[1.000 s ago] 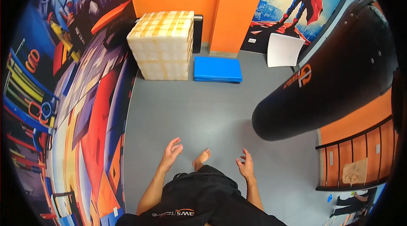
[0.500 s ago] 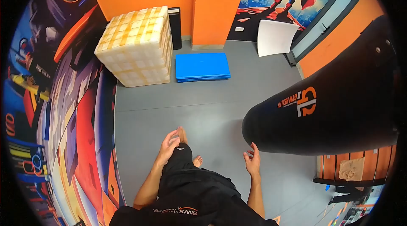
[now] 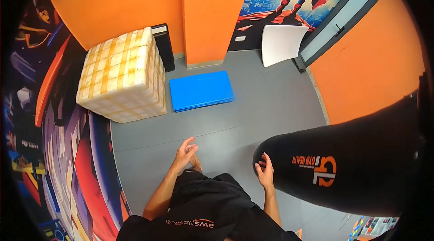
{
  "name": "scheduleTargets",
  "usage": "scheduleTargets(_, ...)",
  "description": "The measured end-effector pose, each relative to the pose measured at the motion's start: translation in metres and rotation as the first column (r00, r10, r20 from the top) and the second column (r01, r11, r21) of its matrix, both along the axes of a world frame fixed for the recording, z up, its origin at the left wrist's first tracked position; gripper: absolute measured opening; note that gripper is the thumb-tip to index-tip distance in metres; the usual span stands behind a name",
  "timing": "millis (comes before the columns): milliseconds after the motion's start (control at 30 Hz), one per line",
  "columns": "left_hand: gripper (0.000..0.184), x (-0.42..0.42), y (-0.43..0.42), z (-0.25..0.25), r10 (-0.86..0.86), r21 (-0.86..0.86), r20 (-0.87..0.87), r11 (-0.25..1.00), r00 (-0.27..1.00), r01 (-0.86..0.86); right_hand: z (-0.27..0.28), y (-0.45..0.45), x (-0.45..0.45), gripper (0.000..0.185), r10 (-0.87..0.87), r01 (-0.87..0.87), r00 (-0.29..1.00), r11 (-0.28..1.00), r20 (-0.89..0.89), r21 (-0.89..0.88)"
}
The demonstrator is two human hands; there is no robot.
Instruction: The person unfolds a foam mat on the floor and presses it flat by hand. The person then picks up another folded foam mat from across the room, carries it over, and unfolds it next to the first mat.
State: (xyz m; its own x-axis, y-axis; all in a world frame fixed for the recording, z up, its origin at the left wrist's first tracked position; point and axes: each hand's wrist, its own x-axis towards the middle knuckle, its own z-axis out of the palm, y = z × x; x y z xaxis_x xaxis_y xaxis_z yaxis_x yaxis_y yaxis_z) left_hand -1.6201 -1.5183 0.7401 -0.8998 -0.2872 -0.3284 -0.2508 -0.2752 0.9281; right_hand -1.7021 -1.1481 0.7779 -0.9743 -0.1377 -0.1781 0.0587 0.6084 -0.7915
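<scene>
My left hand is held out above the grey floor, its fingers loosely bent and apart with nothing in them. Beyond it, a blue folded mat lies flat on the floor. My right hand is raised with its fingers apart and holds nothing. In view it overlaps the rounded end of a black punching bag with orange and white lettering. Whether the fingers touch the bag, I cannot tell. One bare foot shows just past my left hand.
A large white foam block bound with yellow tape stands at the left, with a black panel behind it. A white curved board leans by the glass door. Grey floor lies between me and the orange wall.
My view has turned, so the foam block and mat sit lower and further left. The bag also sits lower, and my right hand now overlaps its end. Both hands stay empty.
</scene>
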Motion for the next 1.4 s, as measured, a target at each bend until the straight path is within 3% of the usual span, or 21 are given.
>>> scheduleTargets(300,0.051,-0.116,-0.023,-0.007,-0.162,-0.091,0.128,0.981,0.978,0.174,-0.013,0.001,-0.061,0.065,-0.161,0.160,0.974,0.987,0.159,0.017)
scheduleTargets(467,0.056,-0.175,-0.010,-0.003,-0.041,-0.138,0.097,0.989,0.994,0.055,-0.017,-0.026,-0.163,0.066,0.052,-0.055,0.991,0.998,0.120,0.024)
scheduleTargets(733,0.055,-0.240,0.006,0.000,0.116,-0.190,0.079,0.977,0.990,-0.099,0.006,-0.093,-0.331,0.066,0.246,-0.252,0.967,0.963,-0.070,-0.098)
scheduleTargets(933,0.055,-0.251,-0.019,-0.009,0.225,-0.170,0.149,0.965,0.963,-0.199,-0.031,-0.115,-0.372,0.065,0.351,-0.349,0.936,0.936,0.032,-0.046)
scheduleTargets(1133,0.055,-0.274,-0.080,-0.008,0.307,-0.225,0.159,0.937,0.938,-0.269,-0.062,-0.154,-0.387,0.066,0.380,-0.389,0.907,0.921,0.180,0.016)
scheduleTargets(1233,0.055,-0.290,-0.119,-0.016,0.302,-0.247,0.184,0.935,0.935,-0.254,-0.074,-0.182,-0.399,0.066,0.331,-0.318,0.916,0.944,0.226,-0.091)
scheduleTargets(1400,0.057,-0.322,-0.181,-0.037,0.268,-0.267,0.272,0.944,0.924,-0.195,-0.087,-0.221,-0.425,0.065,0.272,-0.261,0.929,0.962,0.252,-0.075)
